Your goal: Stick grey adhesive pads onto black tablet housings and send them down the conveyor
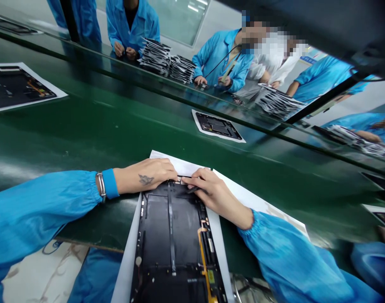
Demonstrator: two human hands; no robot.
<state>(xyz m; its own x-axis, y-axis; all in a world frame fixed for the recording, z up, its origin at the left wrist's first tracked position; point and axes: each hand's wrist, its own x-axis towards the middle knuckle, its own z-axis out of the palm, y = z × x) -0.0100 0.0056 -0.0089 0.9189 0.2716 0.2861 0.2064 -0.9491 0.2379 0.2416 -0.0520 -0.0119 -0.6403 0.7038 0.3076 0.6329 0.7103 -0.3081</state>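
Note:
A black tablet back panel (170, 235) with a long ribbon strip and an orange flex cable lies on a white sheet (176, 165) on the green belt, its far end under my hands. My left hand (145, 176) comes in from the left, fingers curled over the panel's top edge. My right hand (211, 191) comes in from the right, with thumb and fingers pressed around a small dark strip (189, 190) at that same edge. The fingers hide the strip's ends. Blue sleeves cover both forearms, and a metal band and blue cuff circle my left wrist.
The green conveyor belt (100, 126) carries more panels on white sheets (217, 125) (18, 86). Beyond a dark rail (148, 75), several stacks of panels (156, 57) stand in front of co-workers in blue coats (224, 59). A co-worker's hands (124, 51) are together at the far side.

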